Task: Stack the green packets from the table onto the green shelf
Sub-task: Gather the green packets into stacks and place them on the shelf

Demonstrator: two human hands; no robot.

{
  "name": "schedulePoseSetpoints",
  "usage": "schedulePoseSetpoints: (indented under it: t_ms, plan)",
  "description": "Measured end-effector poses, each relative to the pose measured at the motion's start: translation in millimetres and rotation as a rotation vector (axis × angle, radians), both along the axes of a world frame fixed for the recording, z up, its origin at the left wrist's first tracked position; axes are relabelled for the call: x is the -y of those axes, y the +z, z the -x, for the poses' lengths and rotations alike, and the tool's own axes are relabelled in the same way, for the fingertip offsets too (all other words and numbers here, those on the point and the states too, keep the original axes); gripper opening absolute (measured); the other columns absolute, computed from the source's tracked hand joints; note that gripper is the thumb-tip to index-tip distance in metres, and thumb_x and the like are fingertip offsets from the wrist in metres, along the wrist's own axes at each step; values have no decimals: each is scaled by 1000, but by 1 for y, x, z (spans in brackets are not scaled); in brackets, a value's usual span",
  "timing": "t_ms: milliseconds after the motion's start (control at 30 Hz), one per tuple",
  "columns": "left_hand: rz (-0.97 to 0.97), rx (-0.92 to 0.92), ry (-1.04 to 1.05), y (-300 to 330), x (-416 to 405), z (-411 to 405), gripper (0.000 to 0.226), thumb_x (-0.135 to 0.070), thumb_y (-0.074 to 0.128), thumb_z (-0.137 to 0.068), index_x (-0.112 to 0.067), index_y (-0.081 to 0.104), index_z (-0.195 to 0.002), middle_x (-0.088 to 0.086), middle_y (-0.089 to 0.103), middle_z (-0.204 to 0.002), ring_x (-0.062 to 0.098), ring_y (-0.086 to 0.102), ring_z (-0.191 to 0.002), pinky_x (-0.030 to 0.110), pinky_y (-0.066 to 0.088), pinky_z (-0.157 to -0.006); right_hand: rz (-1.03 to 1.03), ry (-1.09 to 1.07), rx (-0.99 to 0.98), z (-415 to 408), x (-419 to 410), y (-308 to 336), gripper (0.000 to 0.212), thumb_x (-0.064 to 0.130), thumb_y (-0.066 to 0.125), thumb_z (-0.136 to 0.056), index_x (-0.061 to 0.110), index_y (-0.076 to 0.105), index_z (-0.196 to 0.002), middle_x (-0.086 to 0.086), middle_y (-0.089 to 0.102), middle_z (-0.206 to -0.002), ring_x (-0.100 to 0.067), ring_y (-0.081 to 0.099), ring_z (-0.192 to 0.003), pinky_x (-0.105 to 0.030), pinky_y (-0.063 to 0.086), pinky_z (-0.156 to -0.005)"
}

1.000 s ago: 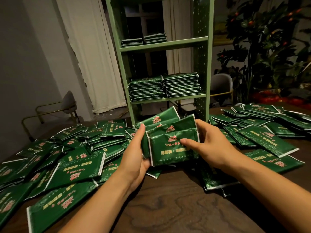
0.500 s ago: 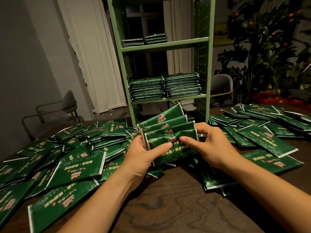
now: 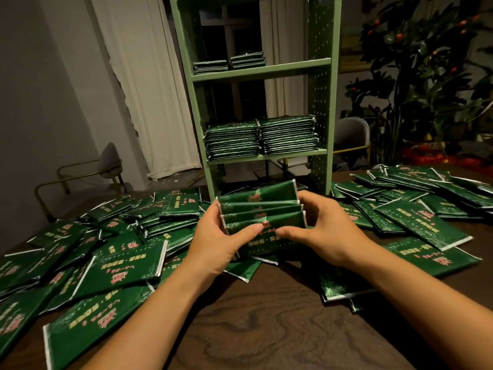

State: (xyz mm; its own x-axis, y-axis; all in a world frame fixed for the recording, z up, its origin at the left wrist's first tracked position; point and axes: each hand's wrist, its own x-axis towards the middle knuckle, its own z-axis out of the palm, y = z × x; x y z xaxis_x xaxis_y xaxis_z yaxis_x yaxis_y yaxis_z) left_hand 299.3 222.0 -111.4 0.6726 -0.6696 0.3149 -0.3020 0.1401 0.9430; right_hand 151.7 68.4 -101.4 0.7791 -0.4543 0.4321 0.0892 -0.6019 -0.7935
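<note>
Grip: left hand (image 3: 218, 244) and right hand (image 3: 322, 231) clasp a fanned bundle of packets (image 3: 262, 209), in front of the green shelf (image 3: 262, 72). Square edges flush before lifting.

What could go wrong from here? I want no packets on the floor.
The fanned bundle of glossy green foil packets, held by the left hand and right hand, may slide apart. The tall packet stacks on the green metal shelf could topple if bumped.

dim warm light, wide-angle edge distortion
</note>
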Motion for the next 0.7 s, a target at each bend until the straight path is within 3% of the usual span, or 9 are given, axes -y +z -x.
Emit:
schedulePoseSetpoints:
  t_ms: [67, 133, 200, 233, 300, 400, 533, 700]
  plan:
    - [-42, 88, 30, -3, -1, -2, 62, -9, 87, -74, -28, 57, -125, -8, 67, -120, 0, 65, -109, 19, 53, -90, 33, 30, -80, -2, -2, -5, 63, 14, 87, -76, 26, 58, -130, 13, 70, -118, 1, 65, -108, -35, 55, -98]
    - [-81, 163, 41, -4, -2, 1, 64, -6, 83, -78, -32, 52, -128, -20, 57, -123, -15, 55, -109, 7, 45, -89, 59, 14, -117, -1, -3, -7, 79, 17, 87, -75, 32, 44, -140, 18, 63, -121, 9, 61, -107, -24, 53, -98]
    - [-111, 225, 46, -4, -2, 4, 62, 1, 76, -79, -34, 53, -124, -21, 56, -123, -9, 54, -115, 13, 44, -95, 73, -17, -125, 1, -6, -4, 88, 15, 85, -78, 40, 34, -145, 25, 56, -116, 17, 55, -103, -10, 50, -91]
    - [-128, 254, 46, -4, -1, 6, 59, 3, 73, -78, -35, 56, -120, -18, 58, -121, -1, 56, -117, 21, 46, -98, 97, -16, -129, 1, -7, -3, 85, 13, 83, -80, 40, 35, -144, 25, 55, -115, 15, 55, -104, -11, 50, -92]
    - [-148, 279, 27, -4, -2, 10, 53, 8, 68, -77, -32, 60, -111, -8, 65, -113, 13, 66, -104, 36, 57, -89, 201, -5, -158, 1, -6, -6, 69, 14, 82, -81, 36, 45, -135, 19, 57, -119, 4, 57, -111, -27, 51, -99]
    - [-114, 300, 26, -4, -3, 12, 49, 8, 66, -78, -31, 61, -108, -3, 66, -109, 16, 68, -95, 43, 59, -84, 250, 25, -169, 3, -6, -6, 48, 16, 77, -84, 31, 52, -122, 14, 61, -116, -5, 60, -109, -38, 52, -97]
    - [-39, 183, 42, -2, -2, 16, 56, 11, 64, -83, -30, 52, -120, -3, 65, -112, 8, 68, -97, 32, 59, -84, 175, 25, -62, 4, -7, -1, 40, 8, 72, -88, 27, 54, -118, 11, 63, -114, -4, 61, -108, -29, 51, -95]
    - [-47, 71, -16, 9, 0, 18, 38, 10, 65, -87, -20, 61, -109, -10, 76, -95, 4, 71, -92, 16, 53, -74, 10, 42, -59, 9, -7, 10, 41, 5, 71, -90, 27, 53, -119, 14, 63, -114, 6, 63, -101, -11, 49, -83]
